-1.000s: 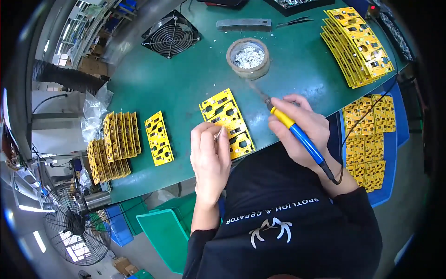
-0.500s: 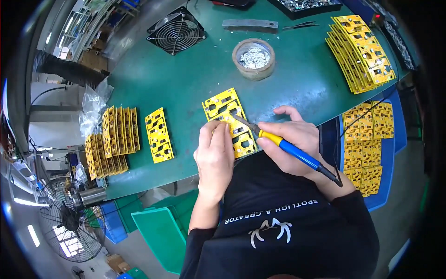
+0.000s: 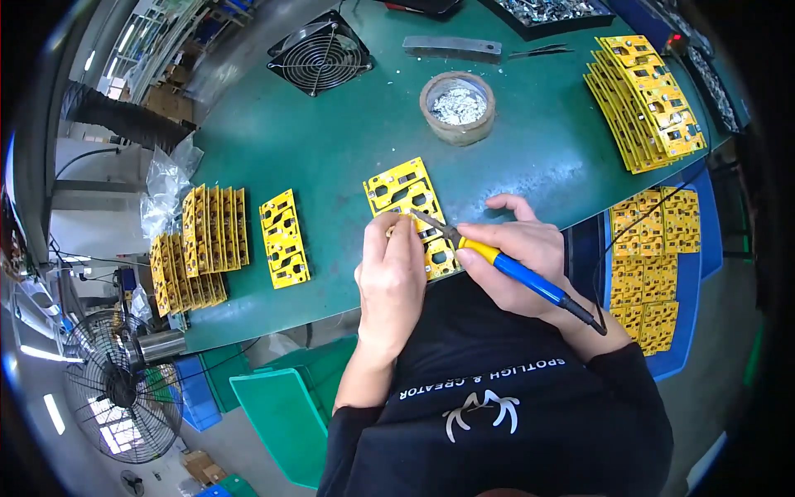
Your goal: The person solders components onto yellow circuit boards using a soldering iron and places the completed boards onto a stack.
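A yellow circuit board panel (image 3: pixel 402 194) with dark cut-outs lies on the green table right before me. My right hand (image 3: pixel 534 248) grips a soldering iron (image 3: pixel 530 278) by its blue and yellow handle, and the iron's tip rests at or just above the panel's middle. Over the panel's left side, my left hand (image 3: pixel 387 277) is closed in a pinch close to the tip. Whatever its fingertips hold is too small and too covered to make out. The fingers also hide part of the panel.
A single panel (image 3: pixel 284 240) lies to the left, beside standing rows of panels (image 3: pixel 217 232). Ahead are a round tub of silvery bits (image 3: pixel 457 108), a metal bar (image 3: pixel 452 48), tweezers (image 3: pixel 541 51) and a square fan (image 3: pixel 321 56). More panels (image 3: pixel 646 103) stand far right, above a blue bin (image 3: pixel 683 331).
My left hand has shifted slightly right over the panel, nearer the iron. The iron's tip stays at about the same spot, and the whole view has moved a little.
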Motion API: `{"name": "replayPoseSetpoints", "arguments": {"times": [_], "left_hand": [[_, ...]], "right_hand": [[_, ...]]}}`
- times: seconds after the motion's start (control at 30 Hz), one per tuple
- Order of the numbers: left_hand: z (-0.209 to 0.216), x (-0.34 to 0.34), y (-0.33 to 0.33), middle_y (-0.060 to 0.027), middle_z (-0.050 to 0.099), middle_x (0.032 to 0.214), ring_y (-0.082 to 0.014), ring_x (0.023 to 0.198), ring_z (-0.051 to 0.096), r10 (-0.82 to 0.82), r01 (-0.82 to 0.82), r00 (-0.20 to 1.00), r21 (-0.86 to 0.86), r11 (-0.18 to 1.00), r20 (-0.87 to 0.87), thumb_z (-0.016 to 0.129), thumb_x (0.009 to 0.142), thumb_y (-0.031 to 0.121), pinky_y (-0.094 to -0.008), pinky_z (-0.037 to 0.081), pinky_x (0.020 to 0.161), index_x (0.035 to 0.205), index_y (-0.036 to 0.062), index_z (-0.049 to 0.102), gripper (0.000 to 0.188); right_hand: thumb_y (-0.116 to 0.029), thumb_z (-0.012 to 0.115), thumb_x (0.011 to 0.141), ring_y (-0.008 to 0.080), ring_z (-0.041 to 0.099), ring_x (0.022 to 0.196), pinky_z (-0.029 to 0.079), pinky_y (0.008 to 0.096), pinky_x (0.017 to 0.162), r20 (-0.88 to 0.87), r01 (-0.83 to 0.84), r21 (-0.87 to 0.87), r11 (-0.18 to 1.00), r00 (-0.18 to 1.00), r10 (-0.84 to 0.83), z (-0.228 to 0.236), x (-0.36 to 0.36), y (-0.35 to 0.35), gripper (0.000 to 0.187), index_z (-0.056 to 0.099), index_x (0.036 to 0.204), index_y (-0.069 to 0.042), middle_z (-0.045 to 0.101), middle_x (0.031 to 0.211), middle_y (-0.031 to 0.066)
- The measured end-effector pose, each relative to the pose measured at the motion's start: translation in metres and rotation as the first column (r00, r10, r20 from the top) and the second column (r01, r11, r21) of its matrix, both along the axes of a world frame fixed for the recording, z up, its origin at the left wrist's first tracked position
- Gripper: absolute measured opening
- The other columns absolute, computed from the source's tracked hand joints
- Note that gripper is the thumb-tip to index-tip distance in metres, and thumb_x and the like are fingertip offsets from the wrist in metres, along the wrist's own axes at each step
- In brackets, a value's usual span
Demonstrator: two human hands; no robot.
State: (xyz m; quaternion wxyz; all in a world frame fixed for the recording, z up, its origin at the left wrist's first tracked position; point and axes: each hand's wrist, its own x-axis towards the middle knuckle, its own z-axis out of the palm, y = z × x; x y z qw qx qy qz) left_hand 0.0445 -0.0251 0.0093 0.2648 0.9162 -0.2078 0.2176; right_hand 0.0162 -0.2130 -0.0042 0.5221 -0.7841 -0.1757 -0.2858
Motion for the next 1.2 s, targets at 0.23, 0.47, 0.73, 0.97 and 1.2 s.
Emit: {"name": "replayPoseSetpoints", "arguments": {"times": [0.23, 0.47, 0.73, 0.97, 1.2], "left_hand": [[0.005, 0.000, -0.002, -0.0168, 0.069, 0.110, -0.0334, 0.082, 0.073, 0.005, -0.005, 0.999, 0.015, 1.000, -0.053, 0.072, 0.095, 0.000, -0.0405, 0.060, 0.067, 0.106, -0.0035, 0.074, 0.012], [0.013, -0.001, -0.004, -0.0185, 0.067, 0.115, -0.0351, 0.083, 0.073, 0.054, -0.046, 0.993, 0.077, 0.996, -0.103, 0.071, 0.096, 0.002, -0.0422, 0.059, 0.068, 0.111, -0.0034, 0.073, 0.015], [0.014, -0.005, 0.000, -0.0192, 0.065, 0.118, -0.0349, 0.085, 0.073, 0.040, -0.020, 0.989, 0.133, 0.991, -0.146, 0.068, 0.100, 0.005, -0.0438, 0.059, 0.069, 0.120, -0.0023, 0.073, 0.022], [0.014, -0.008, 0.000, -0.0181, 0.063, 0.113, -0.0340, 0.081, 0.073, 0.076, -0.040, 0.976, 0.178, 0.983, -0.203, 0.068, 0.101, 0.006, -0.0442, 0.059, 0.066, 0.126, -0.0007, 0.071, 0.026], [0.010, -0.007, -0.001, -0.0185, 0.063, 0.114, -0.0341, 0.078, 0.072, 0.076, -0.048, 0.987, 0.186, 0.981, -0.145, 0.068, 0.101, 0.006, -0.0444, 0.058, 0.064, 0.127, -0.0003, 0.071, 0.027]], "right_hand": [[-0.009, 0.087, 0.081, 0.0213, 0.078, 0.072, 0.056, 0.0468, 0.095, 0.022, 0.012, -0.029, 1.000, 1.000, -0.012, -0.002, 0.000, 0.003, 0.024, 0.078, 0.102, -0.002, 0.080, 0.086, 0.0106], [-0.009, 0.086, 0.081, 0.0217, 0.078, 0.073, 0.056, 0.0468, 0.096, 0.001, -0.005, -0.016, 1.000, 1.000, 0.005, -0.002, -0.001, 0.004, 0.024, 0.078, 0.103, -0.002, 0.080, 0.086, 0.0106], [-0.008, 0.086, 0.082, 0.0215, 0.078, 0.073, 0.056, 0.0468, 0.096, 0.016, 0.003, -0.006, 1.000, 1.000, -0.002, -0.004, 0.001, 0.005, 0.024, 0.078, 0.103, -0.002, 0.080, 0.086, 0.0108], [-0.006, 0.086, 0.081, 0.0222, 0.076, 0.070, 0.057, 0.0465, 0.094, 0.026, 0.048, 0.041, 0.998, 0.998, -0.049, -0.001, -0.001, 0.001, 0.023, 0.079, 0.102, -0.001, 0.079, 0.085, 0.0119], [-0.004, 0.084, 0.083, 0.0215, 0.076, 0.070, 0.057, 0.0467, 0.095, 0.009, 0.165, 0.064, 0.984, 0.986, -0.166, 0.010, 0.004, -0.013, 0.020, 0.080, 0.102, 0.001, 0.079, 0.084, 0.0119]]}}
